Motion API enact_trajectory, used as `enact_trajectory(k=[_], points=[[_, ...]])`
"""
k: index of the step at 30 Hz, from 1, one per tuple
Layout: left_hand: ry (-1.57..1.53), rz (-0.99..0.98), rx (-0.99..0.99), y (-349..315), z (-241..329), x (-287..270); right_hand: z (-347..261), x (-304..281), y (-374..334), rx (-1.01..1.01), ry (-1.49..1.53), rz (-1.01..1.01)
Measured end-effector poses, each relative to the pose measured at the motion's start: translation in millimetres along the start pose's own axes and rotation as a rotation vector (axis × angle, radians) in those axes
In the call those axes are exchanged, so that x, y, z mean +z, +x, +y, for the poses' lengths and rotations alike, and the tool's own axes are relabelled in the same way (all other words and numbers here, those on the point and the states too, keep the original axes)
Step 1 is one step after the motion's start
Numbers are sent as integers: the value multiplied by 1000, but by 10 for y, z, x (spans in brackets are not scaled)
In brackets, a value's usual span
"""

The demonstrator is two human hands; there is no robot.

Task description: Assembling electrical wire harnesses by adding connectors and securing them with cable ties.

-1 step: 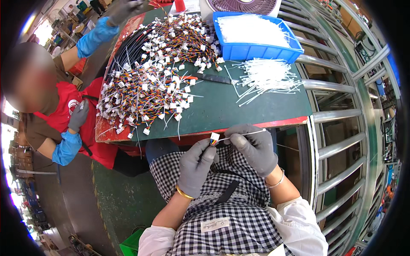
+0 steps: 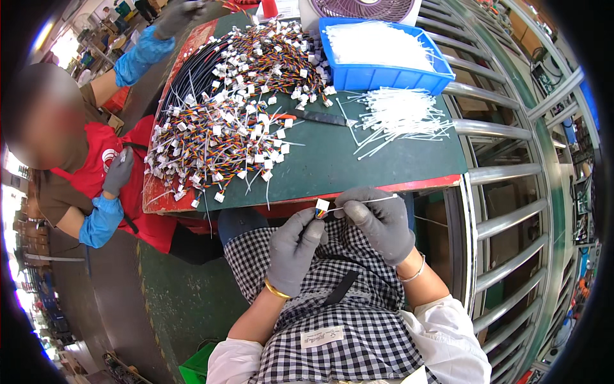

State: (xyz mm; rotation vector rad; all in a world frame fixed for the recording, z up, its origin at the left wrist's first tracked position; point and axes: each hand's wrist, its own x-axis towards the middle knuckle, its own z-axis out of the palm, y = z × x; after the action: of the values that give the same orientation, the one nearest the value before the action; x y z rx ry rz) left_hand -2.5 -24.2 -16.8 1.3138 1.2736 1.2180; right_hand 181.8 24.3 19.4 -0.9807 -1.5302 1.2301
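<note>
Just in front of the table's near edge, both my gloved hands meet above my lap. My left hand [image 2: 294, 251] is closed, pinching a small wire harness whose white connector [image 2: 322, 205] and coloured wires stick up past the fingertips. Pinched in my right hand [image 2: 380, 224] is a thin white cable tie [image 2: 382, 199]. One end of the tie points right across the glove; the other reaches the wires just below the connector. Whether it loops around them is hidden by my fingers.
A large heap of harnesses [image 2: 217, 137] covers the table's left side. A dark-bladed cutter [image 2: 320, 118], loose cable ties [image 2: 403, 115] and a blue bin [image 2: 390, 78] of ties lie right of it. Metal rollers [image 2: 505, 171] run along the right. A co-worker in red [image 2: 105, 153] sits left.
The co-worker's raised gloved hand at the upper left has shifted slightly left. My hands, the harness and the cable tie stay almost the same.
</note>
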Motion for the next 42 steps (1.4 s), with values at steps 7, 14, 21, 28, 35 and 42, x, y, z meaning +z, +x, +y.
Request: enact_trajectory(k=[7, 14, 21, 28, 35, 42], points=[[-3, 34, -3, 5, -31, -5, 35, 43, -1, 19, 10, -53], [10, 7, -59, 1, 29, -6, 97, 54, 22, -38, -38, -56], [2, -19, -58, 17, -24, -21, 167, 121, 75, -165, -149, -58], [-336, -125, -292, 129, 6, -35, 189, 133, 114, -147, -130, -73], [-553, -231, -294, 226, -85, -94, 268, 62, 167, -188, -162, -170], [-401, -235, -236, 221, 36, -70, 258, 34, 181, -105, -73, -63]])
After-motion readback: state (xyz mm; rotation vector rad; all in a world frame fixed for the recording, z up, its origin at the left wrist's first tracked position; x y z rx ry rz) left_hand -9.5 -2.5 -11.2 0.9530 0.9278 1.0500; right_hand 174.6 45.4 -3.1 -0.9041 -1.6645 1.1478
